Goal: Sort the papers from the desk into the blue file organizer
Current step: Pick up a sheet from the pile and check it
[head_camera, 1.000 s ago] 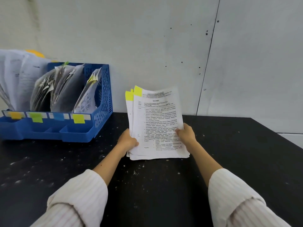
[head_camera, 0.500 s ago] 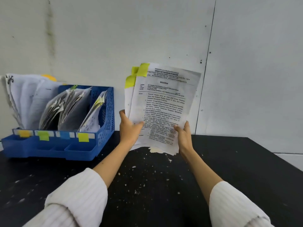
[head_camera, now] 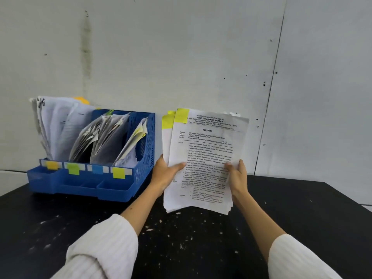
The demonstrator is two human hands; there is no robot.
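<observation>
Both hands hold one stack of papers [head_camera: 201, 158] upright above the table [head_camera: 302, 218], long axis vertical: left hand [head_camera: 165, 174] pinching its left edge, right hand [head_camera: 237, 178] gripping its right edge. The blue file organizer [head_camera: 141, 168] stands at nine o'clock from the stack, just beside the left hand, which is nearer. Its slots already hold papers; the yellow-tabbed right slot appears the likely destination.

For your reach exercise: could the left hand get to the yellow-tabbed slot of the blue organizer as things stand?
Probably yes. The left hand is just right of the blue organizer, nothing between, but it grips the paper stack.
</observation>
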